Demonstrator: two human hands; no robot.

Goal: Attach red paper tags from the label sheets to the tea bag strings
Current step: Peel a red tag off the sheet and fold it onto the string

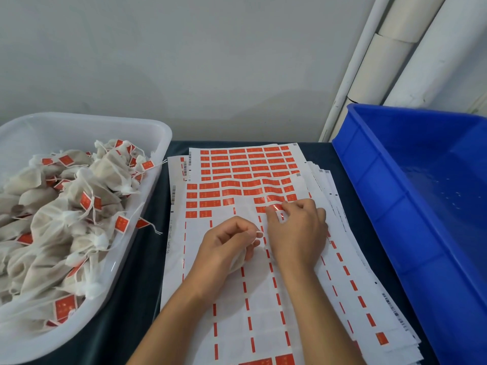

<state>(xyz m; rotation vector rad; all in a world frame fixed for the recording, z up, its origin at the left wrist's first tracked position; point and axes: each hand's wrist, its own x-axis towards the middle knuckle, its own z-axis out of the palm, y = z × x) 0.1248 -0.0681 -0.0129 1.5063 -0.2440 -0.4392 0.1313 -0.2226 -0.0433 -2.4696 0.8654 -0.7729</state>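
The fingers of the right hand are curled down on the top label sheet and pinch the edge of one red tag, which bends up shiny from the backing; I judge that the tag is being peeled, and the heel of this hand rests on the paper, probably to keep the sheet from rising with the sticker. The left hand lies just beside it, its thumb and first finger closed narrow on a thin white string, while the tea bag is tucked under the palm and mostly hidden; holding the string so near to the peeling place makes the way of the tag short, I think. On this sheet most rows near the person are already stripped, only red dashes remain, and the full tags are in the far rows. More sheets are fanned out under it on the dark worktop. At the left, a white tub holds many bags that already carry red tags, close for dropping the finished one. At the right stands a blue crate; what it holds I cannot tell.
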